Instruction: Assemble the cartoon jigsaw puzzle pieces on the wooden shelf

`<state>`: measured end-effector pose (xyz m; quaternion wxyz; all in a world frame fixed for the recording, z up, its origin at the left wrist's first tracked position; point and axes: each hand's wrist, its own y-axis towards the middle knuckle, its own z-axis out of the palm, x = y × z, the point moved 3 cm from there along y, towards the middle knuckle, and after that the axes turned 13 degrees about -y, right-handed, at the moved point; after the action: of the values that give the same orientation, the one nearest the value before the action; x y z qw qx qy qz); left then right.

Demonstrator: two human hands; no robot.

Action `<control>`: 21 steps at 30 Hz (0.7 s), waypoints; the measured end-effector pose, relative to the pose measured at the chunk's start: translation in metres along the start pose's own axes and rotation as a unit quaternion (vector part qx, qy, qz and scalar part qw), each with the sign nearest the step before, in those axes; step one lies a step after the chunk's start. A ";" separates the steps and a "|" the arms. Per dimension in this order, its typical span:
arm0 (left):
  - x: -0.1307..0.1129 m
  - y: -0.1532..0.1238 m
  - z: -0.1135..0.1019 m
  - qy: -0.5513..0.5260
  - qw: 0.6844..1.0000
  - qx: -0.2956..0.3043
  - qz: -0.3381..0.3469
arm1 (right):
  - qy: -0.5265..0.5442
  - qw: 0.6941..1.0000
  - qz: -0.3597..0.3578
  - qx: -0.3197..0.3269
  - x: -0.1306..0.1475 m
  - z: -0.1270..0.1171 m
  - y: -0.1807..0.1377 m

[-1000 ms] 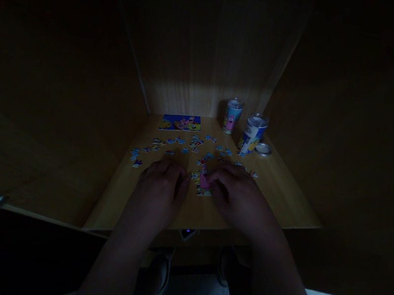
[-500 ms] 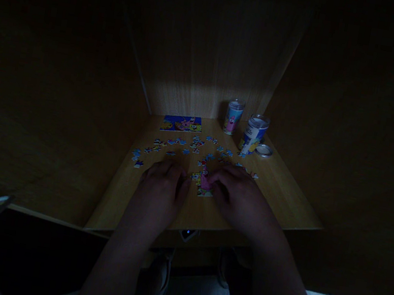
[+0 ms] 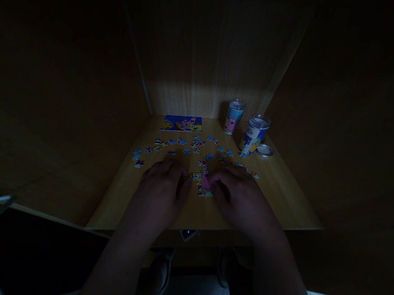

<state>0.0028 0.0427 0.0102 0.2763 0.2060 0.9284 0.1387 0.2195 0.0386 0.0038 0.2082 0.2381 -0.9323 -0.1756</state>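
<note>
A small joined section of jigsaw puzzle point(image 3: 205, 184), with pink and yellow cartoon figures, lies on the wooden surface between my hands. My right hand point(image 3: 240, 194) covers its right side, thumb and forefinger closed at the pink part on a jigsaw puzzle piece. To the left of the section, my left hand point(image 3: 163, 184) rests with its fingers curled and its thumb beside them. Whatever those left fingers may hold is hidden. Loose puzzle pieces point(image 3: 197, 142) are scattered in an arc beyond both hands, and some lie partly behind the right one.
At the back lies a blue picture card point(image 3: 183, 124) with cartoon figures. Two printed cans with clear tops, one farther back point(image 3: 233, 118) and one nearer point(image 3: 254, 136), stand at the right, beside a round lid point(image 3: 264, 150). Wooden panels enclose the dim space.
Both hands keep nearly the same pose around the joined section. The whole view has shifted very slightly.
</note>
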 end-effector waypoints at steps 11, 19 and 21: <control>0.000 0.000 0.001 -0.007 1.000 0.005 -0.005 | 0.002 1.000 0.008 0.000 0.001 0.000 0.000; 0.000 0.000 0.000 -0.004 1.000 0.005 -0.005 | 0.003 1.000 0.012 0.003 -0.001 0.001 -0.001; 0.000 0.000 0.000 -0.004 1.000 0.005 -0.006 | 0.002 1.000 0.011 0.002 0.000 0.000 0.000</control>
<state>0.0030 0.0425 0.0105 0.2798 0.2027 0.9292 0.1313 0.2193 0.0382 0.0037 0.2114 0.2286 -0.9348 -0.1711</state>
